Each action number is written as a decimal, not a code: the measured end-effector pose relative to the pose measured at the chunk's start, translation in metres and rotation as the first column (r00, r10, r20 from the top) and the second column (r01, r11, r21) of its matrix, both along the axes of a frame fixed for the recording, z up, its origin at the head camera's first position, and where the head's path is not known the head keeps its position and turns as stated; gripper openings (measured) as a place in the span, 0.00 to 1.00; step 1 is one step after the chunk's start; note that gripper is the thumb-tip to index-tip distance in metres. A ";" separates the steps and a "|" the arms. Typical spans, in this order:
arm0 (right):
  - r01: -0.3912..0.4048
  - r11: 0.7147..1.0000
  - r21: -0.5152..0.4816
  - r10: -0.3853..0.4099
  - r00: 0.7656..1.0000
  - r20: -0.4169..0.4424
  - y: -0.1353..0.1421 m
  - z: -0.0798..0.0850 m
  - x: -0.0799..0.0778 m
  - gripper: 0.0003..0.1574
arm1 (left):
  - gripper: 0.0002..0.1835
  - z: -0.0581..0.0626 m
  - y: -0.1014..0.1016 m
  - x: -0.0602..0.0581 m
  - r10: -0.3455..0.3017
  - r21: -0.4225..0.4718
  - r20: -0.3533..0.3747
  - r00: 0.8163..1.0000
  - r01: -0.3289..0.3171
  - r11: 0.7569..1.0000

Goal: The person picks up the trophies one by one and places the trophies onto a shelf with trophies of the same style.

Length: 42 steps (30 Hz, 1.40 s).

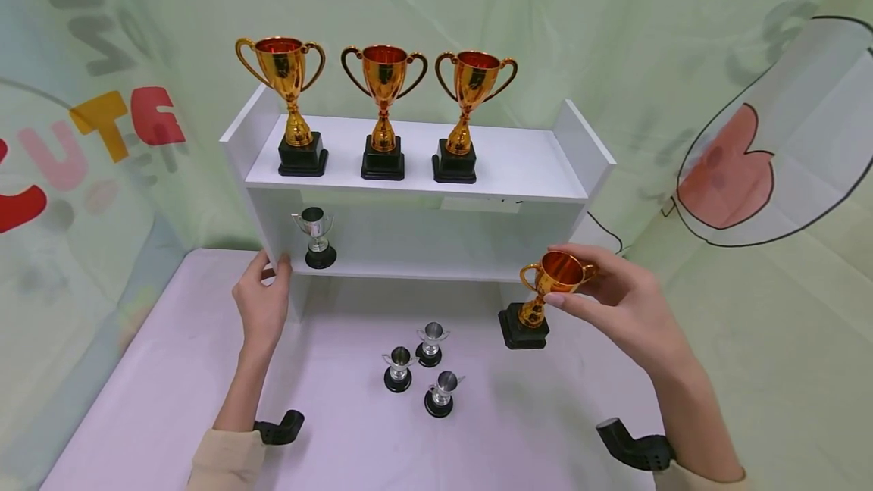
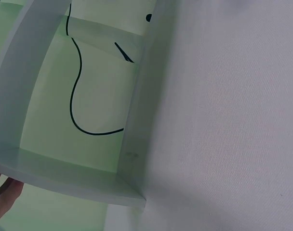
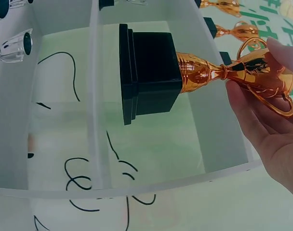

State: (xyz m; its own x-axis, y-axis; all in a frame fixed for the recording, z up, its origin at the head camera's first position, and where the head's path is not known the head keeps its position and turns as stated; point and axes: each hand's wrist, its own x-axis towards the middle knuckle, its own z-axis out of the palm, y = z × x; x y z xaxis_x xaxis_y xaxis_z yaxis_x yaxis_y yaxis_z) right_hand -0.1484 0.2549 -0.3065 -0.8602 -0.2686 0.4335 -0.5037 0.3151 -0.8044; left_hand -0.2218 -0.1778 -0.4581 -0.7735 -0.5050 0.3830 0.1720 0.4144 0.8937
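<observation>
My right hand (image 1: 614, 298) pinches a gold trophy cup (image 3: 255, 72) by its bowl, thumb on one side and fingers on the other. Its black square base (image 1: 523, 326) hangs in front of the right end of the white shelf unit (image 1: 409, 276), level with the lower board. My left hand (image 1: 262, 301) rests its fingertips against the outer face of the unit's left side panel; in the left wrist view the fingers (image 2: 9, 197) touch that panel from outside. A small silver trophy (image 1: 316, 237) stands at the left end of the middle tier.
Three gold trophies (image 1: 384, 104) stand in a row on the top board. Below, on the pale cloth-covered table (image 1: 355, 438), three small silver trophies (image 1: 399, 370) are grouped before the unit. A printed curtain (image 1: 580, 14) hangs behind, with a cable (image 1: 605, 230) at right.
</observation>
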 end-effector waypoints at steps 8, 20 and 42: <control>-0.026 0.998 -0.051 0.025 0.999 -0.023 0.000 0.016 -0.001 0.35 | 0.15 -0.001 0.001 -0.001 0.001 -0.011 -0.020 1.000 -0.001 1.000; 0.025 0.997 -0.067 -0.027 0.999 -0.032 -0.002 0.040 -0.006 0.33 | 0.15 -0.001 0.001 -0.001 -0.004 -0.006 -0.020 1.000 0.004 1.000; -0.021 0.980 -0.195 0.009 0.998 -0.062 -0.001 0.077 -0.022 0.28 | 0.15 -0.001 0.000 -0.001 -0.005 -0.008 -0.025 1.000 0.004 1.000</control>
